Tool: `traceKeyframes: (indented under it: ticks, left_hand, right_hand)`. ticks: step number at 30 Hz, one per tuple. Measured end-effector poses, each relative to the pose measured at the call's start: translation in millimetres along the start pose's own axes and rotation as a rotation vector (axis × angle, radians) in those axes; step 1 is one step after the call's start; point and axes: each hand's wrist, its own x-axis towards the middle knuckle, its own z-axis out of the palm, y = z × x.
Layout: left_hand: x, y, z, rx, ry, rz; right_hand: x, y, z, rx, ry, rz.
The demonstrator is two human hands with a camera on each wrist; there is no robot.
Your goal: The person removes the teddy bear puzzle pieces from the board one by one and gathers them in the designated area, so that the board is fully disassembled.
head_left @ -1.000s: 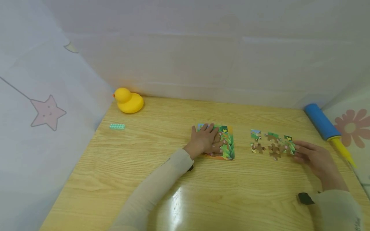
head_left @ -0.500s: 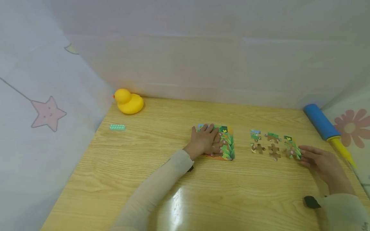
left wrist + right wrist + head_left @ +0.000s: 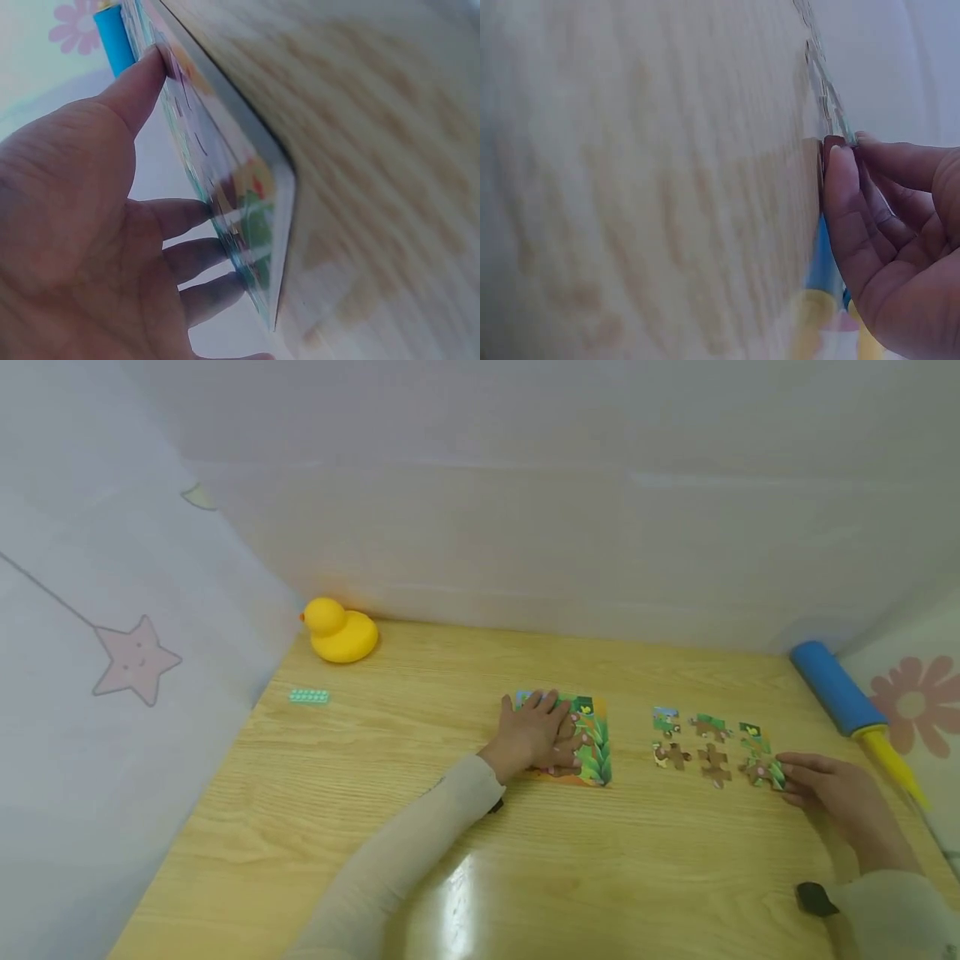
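Observation:
My left hand (image 3: 531,737) lies with spread fingers on a colourful picture puzzle board (image 3: 597,758) near the middle of the table. In the left wrist view, its fingertips touch the face of the board (image 3: 225,154), whose pale edge runs along the tabletop. My right hand (image 3: 836,789) pinches the right edge of a jigsaw piece (image 3: 763,772) with brown and green print, low over the table. Several loose jigsaw pieces (image 3: 714,766) lie in two rows left of that hand. In the right wrist view, the thumb and fingers of the right hand (image 3: 900,232) meet at the thin piece (image 3: 847,129).
At the back left sits a yellow toy duck (image 3: 343,632), with a mint-green studded strip (image 3: 309,696) in front of it. A blue and yellow pump (image 3: 840,689) lies along the right table edge. White printed sheets (image 3: 480,543) stand behind and at the sides.
My right hand has pulled the pinched jigsaw piece a little to the right and toward me, apart from its neighbours. The left hand stays on the board. The head view has tilted slightly.

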Motion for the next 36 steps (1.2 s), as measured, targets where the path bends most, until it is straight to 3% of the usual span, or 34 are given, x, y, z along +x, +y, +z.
traceKeyframes:
  ticks: [3,5,10,15,21,29,36]
  left_hand:
    - [-0.8,0.4,-1.6,0.000,0.001,-0.002]
    - [-1.5,0.7,-2.2,-0.004,0.003,0.000]
    - [-1.8,1.3,-2.4,-0.008,0.009,0.008]
    - [-0.5,1.4,-3.7,-0.006,0.006,0.013]
    - [0.0,0.5,-3.2,-0.030,0.012,0.025]
    - [-2.4,1.0,-4.7,-0.046,0.076,0.063]
    - [-12.2,-10.4,-6.5,-0.113,0.177,0.169]
  right_hand:
    - [0.7,-2.1,-0.1,-0.113,0.019,-0.011]
    - [0.4,-2.6,-0.7,-0.133,0.024,0.002]
    - [-3.1,-3.1,-3.9,-0.103,0.022,0.020]
    - [-6.0,-3.5,-4.0,-0.064,0.017,-0.038]
    - [-5.5,-11.5,6.6,-0.119,0.021,-0.130]
    - [3.4,-44.0,57.5,-0.295,-0.007,-0.186]
    - [12.1,-66.3,115.8,-0.309,-0.089,-0.214]
